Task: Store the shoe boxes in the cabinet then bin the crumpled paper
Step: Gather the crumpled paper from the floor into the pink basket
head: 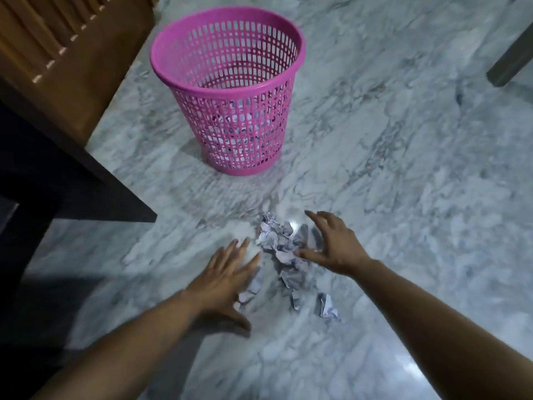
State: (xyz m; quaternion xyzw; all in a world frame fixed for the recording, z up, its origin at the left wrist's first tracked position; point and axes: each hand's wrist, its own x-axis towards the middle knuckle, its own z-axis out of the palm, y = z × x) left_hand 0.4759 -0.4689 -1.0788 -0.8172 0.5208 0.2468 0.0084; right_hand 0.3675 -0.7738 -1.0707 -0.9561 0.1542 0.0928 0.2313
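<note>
A heap of crumpled white paper (278, 241) lies on the marble floor in front of me, with smaller scraps (328, 307) trailing toward me. My left hand (227, 277) hovers just left of the heap, fingers straight and spread, holding nothing. Spread and slightly bent, the fingers of my right hand (331, 245) reach over the heap's right side, the thumb close to the paper. A pink mesh waste basket (227, 53) stands upright farther ahead, with some paper showing through its lower wall. No shoe boxes are in view.
A brown wooden cabinet (57, 47) fills the upper left, with a dark piece of furniture (72, 180) jutting out below it. A dark furniture leg (510, 62) stands at the upper right. Grey marble floor (403, 168) spreads between basket and paper.
</note>
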